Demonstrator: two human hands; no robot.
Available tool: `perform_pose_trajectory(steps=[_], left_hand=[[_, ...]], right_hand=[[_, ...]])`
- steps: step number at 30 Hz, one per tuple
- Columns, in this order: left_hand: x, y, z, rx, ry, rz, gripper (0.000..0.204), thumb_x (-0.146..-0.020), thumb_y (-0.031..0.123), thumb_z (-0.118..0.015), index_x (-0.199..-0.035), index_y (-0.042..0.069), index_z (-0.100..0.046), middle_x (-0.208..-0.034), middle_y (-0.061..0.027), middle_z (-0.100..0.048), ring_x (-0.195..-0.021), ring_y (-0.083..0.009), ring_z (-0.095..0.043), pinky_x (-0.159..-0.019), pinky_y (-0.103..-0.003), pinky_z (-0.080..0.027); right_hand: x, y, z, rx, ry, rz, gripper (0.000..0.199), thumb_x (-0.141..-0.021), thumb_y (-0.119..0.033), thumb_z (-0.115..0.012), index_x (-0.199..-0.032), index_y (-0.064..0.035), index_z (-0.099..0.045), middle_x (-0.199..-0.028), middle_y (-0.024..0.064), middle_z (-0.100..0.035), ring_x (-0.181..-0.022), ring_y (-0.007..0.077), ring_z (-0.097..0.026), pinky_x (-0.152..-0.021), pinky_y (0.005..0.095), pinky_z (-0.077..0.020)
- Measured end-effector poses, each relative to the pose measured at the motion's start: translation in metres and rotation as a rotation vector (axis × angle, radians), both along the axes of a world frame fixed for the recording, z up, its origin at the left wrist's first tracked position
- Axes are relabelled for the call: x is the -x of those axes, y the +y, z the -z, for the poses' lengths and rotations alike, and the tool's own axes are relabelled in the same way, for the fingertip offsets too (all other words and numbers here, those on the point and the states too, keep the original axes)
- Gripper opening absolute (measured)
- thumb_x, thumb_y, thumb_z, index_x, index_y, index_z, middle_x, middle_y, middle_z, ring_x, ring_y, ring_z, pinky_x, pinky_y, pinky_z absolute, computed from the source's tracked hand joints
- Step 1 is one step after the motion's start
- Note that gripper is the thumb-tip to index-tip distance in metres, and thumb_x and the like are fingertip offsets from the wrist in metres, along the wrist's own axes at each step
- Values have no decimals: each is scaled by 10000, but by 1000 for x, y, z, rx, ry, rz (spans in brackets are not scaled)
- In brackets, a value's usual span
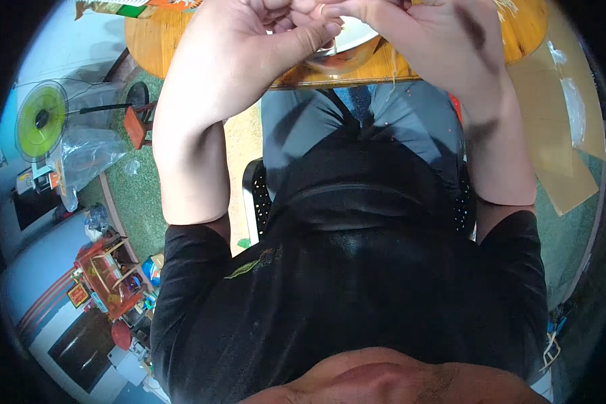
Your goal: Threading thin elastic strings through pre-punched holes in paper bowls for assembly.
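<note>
My left hand and my right hand meet over the table at the top edge, fingers bent and pressed together. A thin pale strand hangs below my left thumb tip, and a small pale loop shows by my right thumb tip. Both hands seem to pinch this strand; its upper part lies hidden among the fingers. Just behind and below them is a white dish, partly covered, with a clear rounded rim under it. Another fine strand dangles beneath my right hand at the table edge.
The round wooden table spans the top. Pale strands lie on its far right, orange and green packaging at its far left. A green fan and a red stool stand left. Flattened cardboard lies right.
</note>
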State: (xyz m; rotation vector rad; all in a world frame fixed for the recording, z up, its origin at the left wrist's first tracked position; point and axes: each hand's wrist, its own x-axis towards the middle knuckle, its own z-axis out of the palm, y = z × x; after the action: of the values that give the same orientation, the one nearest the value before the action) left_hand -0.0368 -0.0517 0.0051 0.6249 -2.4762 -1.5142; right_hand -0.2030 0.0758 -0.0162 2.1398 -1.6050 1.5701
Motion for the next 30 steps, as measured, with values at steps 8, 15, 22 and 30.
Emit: perform_pose_trajectory(steps=[8, 15, 22, 30], left_hand=[[0, -2, 0, -42, -15, -28, 48, -924, -22, -735, -928, -11, -689, -797, -6, -680, -713, -58, -600, -647, -213, -504], [4, 1, 3, -243, -26, -113, 49, -957, -2, -712, -942, -31, -675, -817, -57, -696, -699, -84, -633, -640, -218, -532], [10, -34, 59, -536, 743, 578, 43, -998, -7, -646, -997, -47, -662, -899, -88, -715, -806, -138, -684, -751, -265, -581], [0, 3, 6, -293, 86, -72, 46, -993, -22, -642, -1012, -59, -660, -947, -106, -720, -855, -155, -695, -807, -284, -587]], right_hand=[[-32, 19, 38, 321, -66, 302, 169, -777, 73, -800, -876, -12, -692, -786, 40, -636, -710, 146, -613, -652, 274, -462], [-60, 18, 60, 39, -243, 373, 202, -771, -24, -877, -936, -54, -764, -859, 32, -670, -718, 104, -624, -636, 236, -498], [-68, 21, 32, -45, -334, 401, 220, -781, -6, -832, -961, -9, -706, -853, 102, -648, -699, 219, -654, -623, 314, -501], [-64, 22, 31, -27, -335, 433, 175, -784, 17, -812, -920, -11, -706, -828, 116, -624, -700, 248, -648, -600, 319, -495]])
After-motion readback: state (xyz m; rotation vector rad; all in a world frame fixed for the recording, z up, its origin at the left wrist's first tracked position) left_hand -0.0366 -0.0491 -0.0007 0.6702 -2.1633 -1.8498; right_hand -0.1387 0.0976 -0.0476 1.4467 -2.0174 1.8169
